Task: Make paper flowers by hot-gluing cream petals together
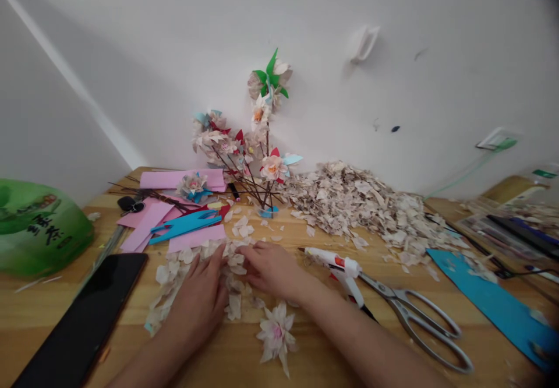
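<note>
Both hands rest low over a small heap of pale dried petals (172,271) on the wooden table. My left hand (203,289) lies over the heap, its fingers stretched forward and slightly apart. From the right, my right hand (268,268) reaches in; its bent fingers are apart and touch the petals, with no held thing visible. Part of the heap is hidden under the hands. Just below my right wrist lies a petal flower (276,332) with a pink centre. A white glue gun (334,261) and metal-handled scissors (408,306) lie right of my right hand.
Several handmade flowers on twigs (273,166) stand against the wall. A big petal pile (349,196) spreads at the back right. Pink paper (196,237) and blue cut paper (186,225) lie left, near a black phone (87,318) and green bag (39,230). A blue strip (493,300) lies right.
</note>
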Available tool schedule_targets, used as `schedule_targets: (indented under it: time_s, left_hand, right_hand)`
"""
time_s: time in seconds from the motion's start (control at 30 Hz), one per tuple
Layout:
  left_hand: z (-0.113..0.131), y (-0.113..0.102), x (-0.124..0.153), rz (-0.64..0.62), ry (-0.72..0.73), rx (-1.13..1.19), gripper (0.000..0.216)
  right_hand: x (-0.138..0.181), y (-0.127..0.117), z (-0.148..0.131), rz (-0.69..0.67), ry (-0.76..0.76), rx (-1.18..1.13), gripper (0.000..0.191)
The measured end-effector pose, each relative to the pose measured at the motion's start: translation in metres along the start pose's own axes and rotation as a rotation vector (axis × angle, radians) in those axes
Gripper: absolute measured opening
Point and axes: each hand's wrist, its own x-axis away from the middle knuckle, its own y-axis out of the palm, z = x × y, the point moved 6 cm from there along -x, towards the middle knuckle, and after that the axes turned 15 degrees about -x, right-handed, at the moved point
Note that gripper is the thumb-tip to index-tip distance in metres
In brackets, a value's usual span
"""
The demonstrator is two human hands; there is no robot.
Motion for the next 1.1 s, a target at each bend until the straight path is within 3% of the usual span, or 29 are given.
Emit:
schedule_targets:
  time_s: [0.13,0.23,0.4,0.57,0.67,0.9,1.1]
  left_hand:
    - [-0.004,-0.005,-0.002,0.05,-0.049,-0.087,0.069]
    - [-0.007,-0.007,-0.003,0.042,-0.064,-0.068,0.063]
    - [-0.008,-0.016,0.0,0.111,-0.166,0.266,0.053]
    - [0.006,0.001,0.002,-0.085,-0.314,1.052,0.043]
    - [0.018,0.011,0.002,-0.227,-0.358,1.336,0.053]
    - [0.032,0.013,0.006,-0.404,-0.419,1.573,0.053]
    - [0.045,0.009,0.009,-0.506,-0.369,1.616,0.049]
  right_hand:
    - [-0.004,0.004,0.001,0.009,0.036,-0.088,0.03]
    - [-0.002,-0.001,0.004,0.046,0.103,-0.238,0.038]
    - [0.007,-0.006,0.015,0.036,0.284,-0.65,0.045]
    - [0.02,-0.008,0.009,-0.058,0.367,-0.983,0.045]
    - [0.029,-0.007,0.001,-0.099,0.393,-1.085,0.047]
    - [0.046,-0.013,-0.01,-0.139,0.389,-1.244,0.049]
    - [0.065,-0.016,-0.017,-0.089,0.412,-1.214,0.051]
